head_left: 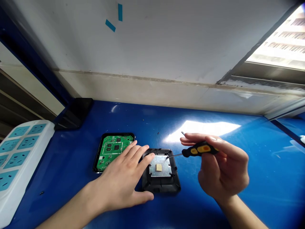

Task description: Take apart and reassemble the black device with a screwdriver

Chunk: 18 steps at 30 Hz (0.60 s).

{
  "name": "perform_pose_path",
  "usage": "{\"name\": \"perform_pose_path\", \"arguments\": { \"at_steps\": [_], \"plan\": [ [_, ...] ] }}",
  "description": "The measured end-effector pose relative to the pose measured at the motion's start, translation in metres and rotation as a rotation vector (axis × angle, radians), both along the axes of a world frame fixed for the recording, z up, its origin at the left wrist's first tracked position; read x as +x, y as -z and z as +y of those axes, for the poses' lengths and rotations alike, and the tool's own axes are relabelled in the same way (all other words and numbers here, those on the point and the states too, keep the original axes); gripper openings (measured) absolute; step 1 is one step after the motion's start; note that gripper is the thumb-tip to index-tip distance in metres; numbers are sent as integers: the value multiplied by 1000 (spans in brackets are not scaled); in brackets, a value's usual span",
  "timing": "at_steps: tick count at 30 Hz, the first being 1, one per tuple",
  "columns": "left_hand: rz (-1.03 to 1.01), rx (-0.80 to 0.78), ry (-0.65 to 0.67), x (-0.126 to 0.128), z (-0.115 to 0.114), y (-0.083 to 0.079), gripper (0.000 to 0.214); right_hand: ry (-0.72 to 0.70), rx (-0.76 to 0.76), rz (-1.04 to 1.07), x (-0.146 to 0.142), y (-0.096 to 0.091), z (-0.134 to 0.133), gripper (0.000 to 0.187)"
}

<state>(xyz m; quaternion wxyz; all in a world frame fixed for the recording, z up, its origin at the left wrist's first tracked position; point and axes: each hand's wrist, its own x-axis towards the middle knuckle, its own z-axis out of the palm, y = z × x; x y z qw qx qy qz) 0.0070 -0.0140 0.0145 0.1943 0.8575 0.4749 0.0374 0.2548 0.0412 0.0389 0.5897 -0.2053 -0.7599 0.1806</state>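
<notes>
My left hand (126, 175) spans the left side of a black plastic cover (162, 186), steadying it with index finger and thumb; the other fingers stretch out towards a green circuit board (111, 152) in a black housing. Fixed inside the cover is a silver metal plate (156, 161) with a small beige pad (158, 167) at its middle. My right hand (221, 168) is closed round the black and yellow handle of a screwdriver (200, 149). The screwdriver's thin shaft reaches left, its tip at the plate's upper right corner. Part of the circuit board is hidden behind my left hand.
A white power strip (49, 130) with blue-green sockets lies at the left. Behind it stands a black object (76, 113). Small dark bits, perhaps screws, are scattered on the blue tabletop (133, 117). A wall (152, 92) borders the table's far edge.
</notes>
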Motion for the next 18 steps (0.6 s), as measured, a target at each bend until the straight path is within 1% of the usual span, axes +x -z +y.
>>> {"name": "perform_pose_path", "arguments": {
  "at_steps": [3,5,7,11,13,14,16,18],
  "plan": [
    [-8,11,-1,0,0,1,93,-82,-14,-19,1,-1,-2,46],
    [-7,14,0,0,1,1,93,-79,1,-28,1,-3,-1,41],
    [-4,9,0,-1,0,1,93,-31,44,-21,1,-5,0,40],
    [3,-2,1,-1,0,1,93,137,122,14,1,-6,3,41],
    [-1,2,-1,-1,0,2,92,201,124,19,1,-5,3,46],
    [-4,4,-2,-1,1,2,92,211,107,23,1,-4,3,49],
    [-7,4,-5,-1,1,1,92,178,53,33,1,-2,2,51],
    [-5,-1,-8,0,1,1,92,112,5,37,0,0,1,52]
  ]
}}
